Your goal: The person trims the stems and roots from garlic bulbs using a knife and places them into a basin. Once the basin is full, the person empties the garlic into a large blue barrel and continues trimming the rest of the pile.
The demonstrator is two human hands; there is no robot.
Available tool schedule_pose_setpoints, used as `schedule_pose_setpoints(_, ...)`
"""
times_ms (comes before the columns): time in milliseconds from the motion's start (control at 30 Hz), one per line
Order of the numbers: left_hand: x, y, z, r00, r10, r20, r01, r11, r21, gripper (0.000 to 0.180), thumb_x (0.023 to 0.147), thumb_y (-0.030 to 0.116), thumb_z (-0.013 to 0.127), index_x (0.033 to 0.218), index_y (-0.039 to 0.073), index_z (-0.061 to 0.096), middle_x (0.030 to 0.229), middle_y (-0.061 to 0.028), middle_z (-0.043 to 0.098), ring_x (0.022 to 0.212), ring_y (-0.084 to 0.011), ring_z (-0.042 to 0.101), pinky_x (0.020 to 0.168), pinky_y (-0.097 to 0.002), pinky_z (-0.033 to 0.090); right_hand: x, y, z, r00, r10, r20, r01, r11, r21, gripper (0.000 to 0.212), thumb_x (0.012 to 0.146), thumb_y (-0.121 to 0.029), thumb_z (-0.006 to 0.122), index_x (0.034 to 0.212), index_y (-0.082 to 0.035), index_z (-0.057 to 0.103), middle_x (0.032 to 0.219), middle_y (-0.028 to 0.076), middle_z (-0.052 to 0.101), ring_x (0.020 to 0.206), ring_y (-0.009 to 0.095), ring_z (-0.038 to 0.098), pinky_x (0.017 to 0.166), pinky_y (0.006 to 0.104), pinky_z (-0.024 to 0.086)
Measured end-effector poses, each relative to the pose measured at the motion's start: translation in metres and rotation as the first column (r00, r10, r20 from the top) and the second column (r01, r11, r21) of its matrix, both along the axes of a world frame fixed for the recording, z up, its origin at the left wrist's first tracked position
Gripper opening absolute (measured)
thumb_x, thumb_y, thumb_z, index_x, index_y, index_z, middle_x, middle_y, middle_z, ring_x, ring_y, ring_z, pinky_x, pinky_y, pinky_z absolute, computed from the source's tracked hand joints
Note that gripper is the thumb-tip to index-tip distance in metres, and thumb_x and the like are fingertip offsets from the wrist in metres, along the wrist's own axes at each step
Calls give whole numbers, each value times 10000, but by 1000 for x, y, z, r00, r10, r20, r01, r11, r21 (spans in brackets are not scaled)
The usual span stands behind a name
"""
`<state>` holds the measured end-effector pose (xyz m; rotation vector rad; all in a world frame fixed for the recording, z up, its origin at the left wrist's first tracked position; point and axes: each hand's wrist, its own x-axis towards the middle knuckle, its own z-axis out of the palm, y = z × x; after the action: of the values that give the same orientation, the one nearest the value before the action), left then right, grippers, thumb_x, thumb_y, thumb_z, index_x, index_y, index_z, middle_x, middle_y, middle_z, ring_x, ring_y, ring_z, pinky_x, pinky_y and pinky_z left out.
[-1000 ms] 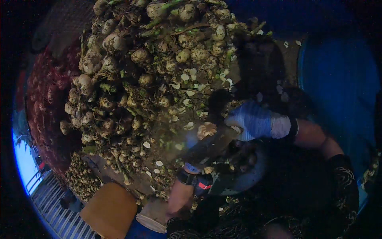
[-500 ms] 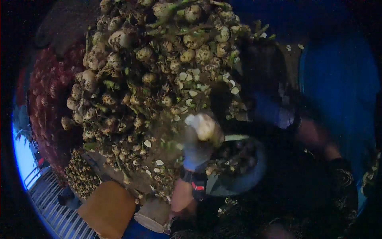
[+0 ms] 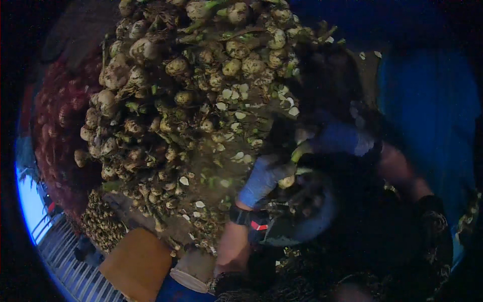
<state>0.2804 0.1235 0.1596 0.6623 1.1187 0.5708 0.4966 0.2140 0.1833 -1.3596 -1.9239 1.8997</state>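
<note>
My left hand (image 3: 262,180), in a blue glove and with a dark, red-marked band at the wrist, is closed around a bulb. A pale round part of the bulb (image 3: 287,181) shows by the fingers; the rest is hidden. My right hand (image 3: 334,138), also blue-gloved, comes in from the right and is dimly lit. Its fingers are closed at a green stem (image 3: 301,150) between the two hands. Just below the hands stands a blue-grey bucket (image 3: 324,221) with dark, rounded pieces inside.
A large heap of soil-covered bulbs (image 3: 133,126) fills the left and far side. White scales (image 3: 239,116) lie scattered on the ground. Red net sacks (image 3: 55,126) stand at the left. Nearer are a tan container (image 3: 138,264), a tipped pale bucket (image 3: 193,272) and a slatted rack (image 3: 63,256).
My left hand has moved right and turned, bringing the bulb from in front of the heap to beside my right hand. My right hand has come slightly left to meet it.
</note>
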Motion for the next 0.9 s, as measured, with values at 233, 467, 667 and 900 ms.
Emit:
schedule_pose_setpoints(233, -1, 3, -15, 918, -25, -396, 156, 941, 302, 227, 715, 157, 631, 851, -24, 646, 814, -69, 644, 767, -128, 595, 687, -281, 476, 16, 2, -28, 999, -40, -34, 33, 984, -177, 575, 725, -149, 737, 1214, -54, 451, 996, 50, 573, 845, 87, 541, 685, 291, 494)
schedule_pose_setpoints(467, 3, 11, 9, 945, 227, -234, -223, 974, 43, 267, 720, 162, 691, 905, -21, 633, 798, -87, 648, 687, -188, 614, 633, -294, 477, 32, -29, -43, 973, 213, 93, -224, 965, 135, 398, 755, -142, 667, 1095, -8, 509, 909, 85, 578, 745, 158, 573, 607, 316, 491)
schedule_pose_setpoints(667, -21, -7, 19, 792, 457, 405, -368, 886, -280, 412, 769, 255, 665, 1108, 53, 546, 891, -94, 634, 785, -212, 614, 675, -289, 512, 22, -22, -64, 944, 190, 269, -242, 954, 176, 366, 727, -182, 673, 1002, 24, 547, 789, 99, 594, 702, 195, 575, 615, 330, 476)
schedule_pose_setpoints(900, -63, 6, -24, 471, -2, -882, 673, 648, 358, 467, 740, 281, 684, 1134, 67, 555, 1066, -150, 592, 903, -314, 584, 767, -373, 488, 27, -15, -56, 996, 69, 60, -64, 994, -87, 380, 691, -226, 705, 946, 27, 582, 746, 104, 613, 688, 211, 582, 629, 344, 473)
